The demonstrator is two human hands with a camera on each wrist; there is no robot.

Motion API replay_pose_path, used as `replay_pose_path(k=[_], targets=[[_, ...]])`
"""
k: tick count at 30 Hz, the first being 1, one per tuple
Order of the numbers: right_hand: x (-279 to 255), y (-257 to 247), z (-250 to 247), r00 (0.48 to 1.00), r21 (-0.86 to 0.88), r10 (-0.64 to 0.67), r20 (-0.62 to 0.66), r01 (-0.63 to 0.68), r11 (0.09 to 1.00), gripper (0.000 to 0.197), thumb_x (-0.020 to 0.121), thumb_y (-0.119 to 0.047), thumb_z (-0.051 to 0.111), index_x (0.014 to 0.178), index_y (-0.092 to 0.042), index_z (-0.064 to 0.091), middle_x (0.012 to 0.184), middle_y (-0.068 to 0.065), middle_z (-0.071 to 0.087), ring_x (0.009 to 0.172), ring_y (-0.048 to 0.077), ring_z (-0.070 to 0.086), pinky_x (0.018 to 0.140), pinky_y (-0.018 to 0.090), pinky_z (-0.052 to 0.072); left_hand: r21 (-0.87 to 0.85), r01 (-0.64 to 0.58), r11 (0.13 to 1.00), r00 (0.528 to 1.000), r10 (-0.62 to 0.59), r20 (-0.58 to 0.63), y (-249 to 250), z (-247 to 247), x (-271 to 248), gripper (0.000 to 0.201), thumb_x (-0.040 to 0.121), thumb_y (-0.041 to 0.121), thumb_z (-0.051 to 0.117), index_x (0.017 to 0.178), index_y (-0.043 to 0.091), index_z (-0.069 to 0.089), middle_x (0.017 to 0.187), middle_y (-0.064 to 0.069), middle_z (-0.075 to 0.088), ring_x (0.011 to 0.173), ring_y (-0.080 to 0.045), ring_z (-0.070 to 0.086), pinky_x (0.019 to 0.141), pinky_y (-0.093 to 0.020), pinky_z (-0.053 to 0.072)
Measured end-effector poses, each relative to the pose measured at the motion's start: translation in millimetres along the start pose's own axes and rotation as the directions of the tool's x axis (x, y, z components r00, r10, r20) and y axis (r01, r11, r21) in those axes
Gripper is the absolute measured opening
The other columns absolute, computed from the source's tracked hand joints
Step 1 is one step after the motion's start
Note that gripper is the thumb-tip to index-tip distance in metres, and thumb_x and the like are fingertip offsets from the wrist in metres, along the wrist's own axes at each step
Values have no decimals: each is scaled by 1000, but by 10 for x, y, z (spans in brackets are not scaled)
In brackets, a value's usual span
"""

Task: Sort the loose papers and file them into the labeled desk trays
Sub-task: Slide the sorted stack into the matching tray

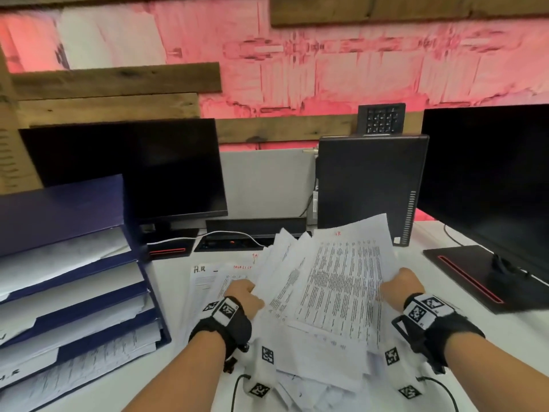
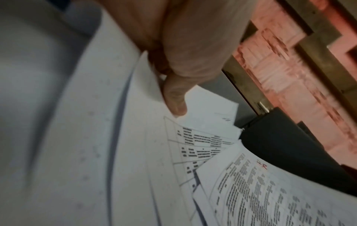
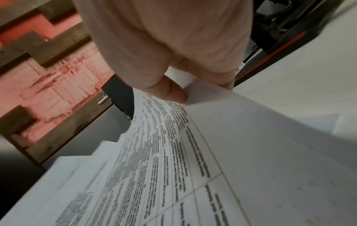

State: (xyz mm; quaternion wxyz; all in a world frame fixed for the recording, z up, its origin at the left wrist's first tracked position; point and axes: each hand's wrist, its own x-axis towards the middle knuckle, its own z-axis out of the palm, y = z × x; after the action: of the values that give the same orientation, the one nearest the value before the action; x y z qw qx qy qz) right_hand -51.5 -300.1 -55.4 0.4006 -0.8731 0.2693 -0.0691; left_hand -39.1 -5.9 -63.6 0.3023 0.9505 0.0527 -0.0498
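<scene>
Mid-sort, by the look of it: a fanned sheaf of loose papers held up over the white surface, left hand pinching its left edge with thumb on top, right hand gripping the right edge the same way. Both grips closed on the paper, none of it released. Top sheet marked in red, seemingly "HR". More sheets lying flat beneath, one headed "H.R". Blue stacked desk trays at the left, already part filled, lowest label reading like "H.R". Next, probably: peeling one sheet free with one hand, reading its heading, carrying it left to the matching tray. Around: two dark monitors, a computer tower, cables. Likely trouble: slipping sheets, narrow tray slots.
</scene>
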Motion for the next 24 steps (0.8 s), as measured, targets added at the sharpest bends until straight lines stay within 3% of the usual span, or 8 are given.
replay_pose_path(k=[3,7,10,12,14,19,22,24], targets=[[-10,-38,-42,1000,89,-14,14,13,996,21,85,-5,56,103,6,54,100,21,60,83,29,52,73,33,43,-203,-39,978,990,11,-138,-148,-124,-67,12,84,8,66,94,11,61,95,-4,60,84,-17,53,72,-20,40],[-90,-165,-41,998,213,-24,50,13,977,29,86,-9,57,109,8,60,98,20,61,81,25,50,78,39,48,-447,-69,892,974,-38,-225,-277,-278,-185,17,84,4,65,102,7,63,95,-4,64,85,-19,59,77,-24,44],[-267,-294,13,983,466,-104,151,22,885,26,90,-3,53,114,4,58,108,20,62,88,28,56,63,31,46,-657,-114,746,972,-52,-229,-285,-331,-297,13,84,-1,65,93,8,64,95,-10,71,87,-28,67,83,-38,55],[-360,-351,58,967,605,-178,184,31,795,26,91,0,51,116,1,59,107,17,64,93,32,61,65,29,49,-756,-142,640,976,-37,-214,-251,-367,-386,13,84,-1,66,92,9,65,91,-13,73,86,-31,69,77,-41,57],[-423,-389,106,957,597,-249,150,113,794,25,90,0,54,114,-2,60,104,13,65,92,29,64,72,32,52,-790,-163,591,980,6,-198,-238,-401,-454,14,84,3,68,97,7,65,91,-13,74,83,-29,71,68,-36,59],[-458,-432,105,921,522,-390,-18,341,782,33,87,-3,61,119,-11,60,113,3,66,103,21,63,95,38,49,-737,-243,631,968,111,-224,-220,-502,-556,35,79,-9,68,108,9,63,101,-13,71,84,-21,71,66,-26,58],[-515,-511,75,894,530,-439,-86,414,740,32,89,-4,60,120,-13,60,112,-1,66,104,17,62,95,36,48,-575,-298,762,939,126,-319,-196,-582,-525,55,72,19,81,117,25,51,122,4,50,106,-14,55,91,-29,49],[-557,-552,54,883,540,-457,-105,437,720,30,89,-5,60,118,-14,61,111,-3,66,102,16,62,93,34,48,-600,-332,728,931,149,-334,-164,-628,-511,70,68,31,84,123,34,41,123,6,51,110,-13,55,97,-34,47]])
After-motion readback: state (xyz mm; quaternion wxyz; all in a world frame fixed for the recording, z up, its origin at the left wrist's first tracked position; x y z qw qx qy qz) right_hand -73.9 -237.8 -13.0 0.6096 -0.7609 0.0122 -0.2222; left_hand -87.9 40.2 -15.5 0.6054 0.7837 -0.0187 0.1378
